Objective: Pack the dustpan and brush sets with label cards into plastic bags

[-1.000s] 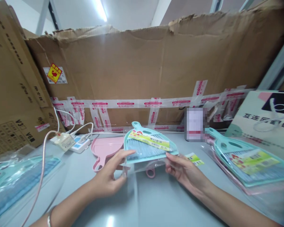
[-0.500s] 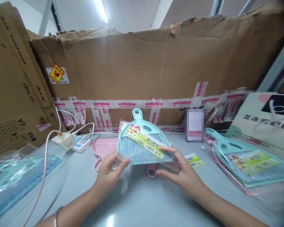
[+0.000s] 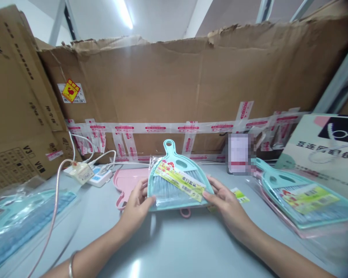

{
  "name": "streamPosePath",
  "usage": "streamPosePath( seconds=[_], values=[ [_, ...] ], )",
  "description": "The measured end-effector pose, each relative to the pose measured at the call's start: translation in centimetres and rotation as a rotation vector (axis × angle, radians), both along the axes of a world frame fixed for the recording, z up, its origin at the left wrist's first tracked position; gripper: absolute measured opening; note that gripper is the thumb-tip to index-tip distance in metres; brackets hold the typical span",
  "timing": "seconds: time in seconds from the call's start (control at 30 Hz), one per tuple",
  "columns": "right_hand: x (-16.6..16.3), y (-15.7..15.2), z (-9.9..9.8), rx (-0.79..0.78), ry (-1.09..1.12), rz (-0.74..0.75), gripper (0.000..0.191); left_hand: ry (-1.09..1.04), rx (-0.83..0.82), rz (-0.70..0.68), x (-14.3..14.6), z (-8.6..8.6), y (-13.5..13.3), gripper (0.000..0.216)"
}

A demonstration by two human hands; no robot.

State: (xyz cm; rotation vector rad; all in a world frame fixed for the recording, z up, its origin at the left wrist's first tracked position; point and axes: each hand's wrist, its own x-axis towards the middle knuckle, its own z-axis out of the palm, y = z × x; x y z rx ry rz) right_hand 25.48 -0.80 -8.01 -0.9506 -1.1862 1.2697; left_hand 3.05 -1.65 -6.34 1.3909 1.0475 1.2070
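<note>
Item: teal dustpan set point(image 3: 178, 185), in clear wrap, tilted just above the surface point(image 3: 176, 247).
Left hand point(image 3: 137, 206): gripping its lower left corner.
Right hand point(image 3: 224, 200): gripping its right edge; the two-sided hold keeps the label facing up.
Behind: pink dustpan point(image 3: 130, 179), lying flat.

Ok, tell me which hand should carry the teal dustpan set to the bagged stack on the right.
Right, probably. The right hand grips the right edge of the teal dustpan set, nearer the bagged stack; the left hand holds its far edge.
</note>
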Motion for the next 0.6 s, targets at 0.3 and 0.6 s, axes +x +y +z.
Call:
streamPosePath(
  seconds=[0.3,0.6],
  values=[
    [-0.1,0.2,0.0,-0.044,-0.107,-0.097,0.046,-0.032,-0.038,-0.146,0.3,-0.4,-0.2,0.036],
    [15.3,3.8,6.4,0.191,-0.088,-0.962,0.027,0.114,0.022,-0.139,0.1,0.0,-0.4,0.031]
  ],
)
